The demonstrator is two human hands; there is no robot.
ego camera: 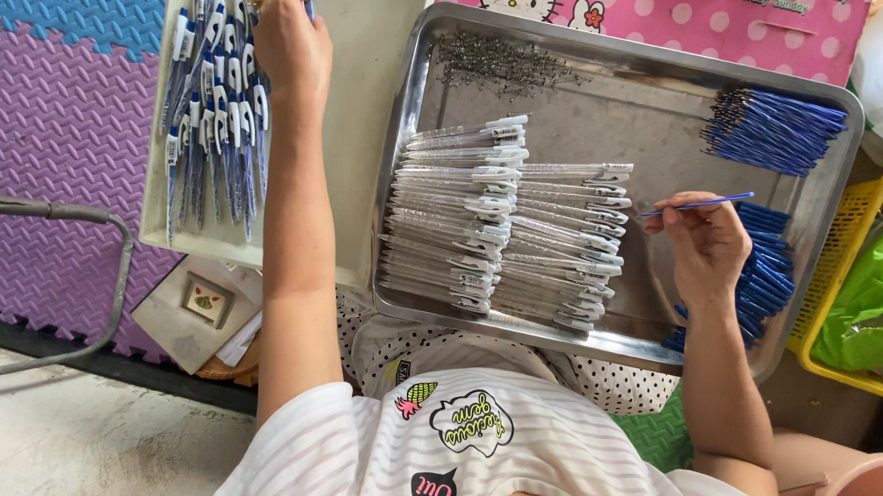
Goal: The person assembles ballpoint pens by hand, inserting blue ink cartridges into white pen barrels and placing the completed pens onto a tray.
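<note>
Blue refill (699, 205), thin, light, bendy: pinched mid-length in right hand (706, 244), frame right. Left hand (292, 38), upper left, closed on perhaps a pen (310, 2).

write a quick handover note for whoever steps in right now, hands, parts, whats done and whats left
Left hand: reached out over the white tray of assembled pens, grip on one pen.
Right hand: pinching one blue refill above the steel tray.
In the steel tray: rows of clear barrels, blue refill piles, small springs at the far edge.
Done: a pile of pens in the white tray.
Left: many barrels and refills unassembled.
</note>
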